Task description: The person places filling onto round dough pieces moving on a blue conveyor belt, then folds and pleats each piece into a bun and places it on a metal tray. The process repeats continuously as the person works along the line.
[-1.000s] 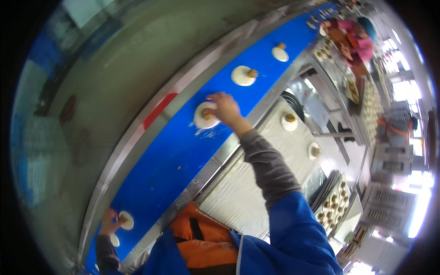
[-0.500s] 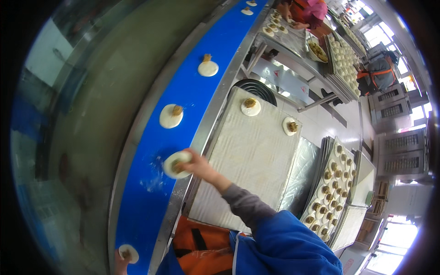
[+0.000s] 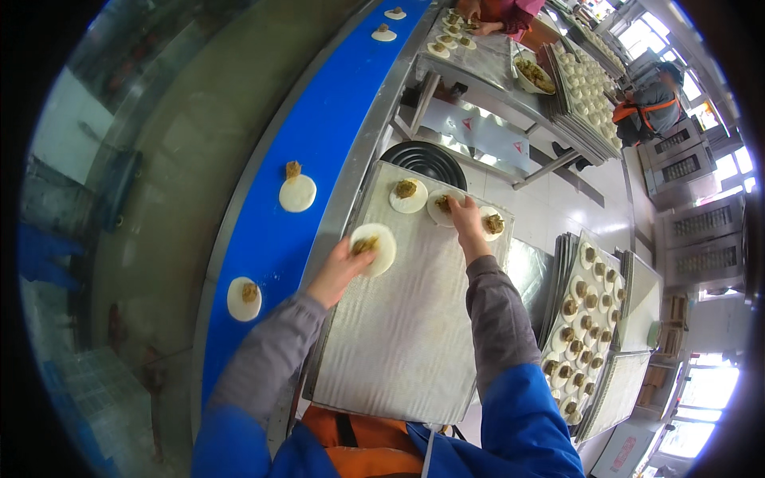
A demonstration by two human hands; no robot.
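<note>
Blue belt (image 3: 271, 243) here, pale tray (image 3: 390, 334) alongside, desk (image 3: 486, 68) beyond; left hand (image 3: 339, 271) grips one dough round (image 3: 382, 252), right hand (image 3: 468, 221) touches another, hold unclear.

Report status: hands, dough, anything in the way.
Left hand holding filled dough round above tray. Right hand at middle round, far row. Neighbouring rounds both sides.

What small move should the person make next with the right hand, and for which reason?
I would probably lift the right hand clear of the middle filled dough round. That round seems to rest on the tray already, between the left round and the right round, while the left hand holds another filled round over a bare part of the tray.
</note>
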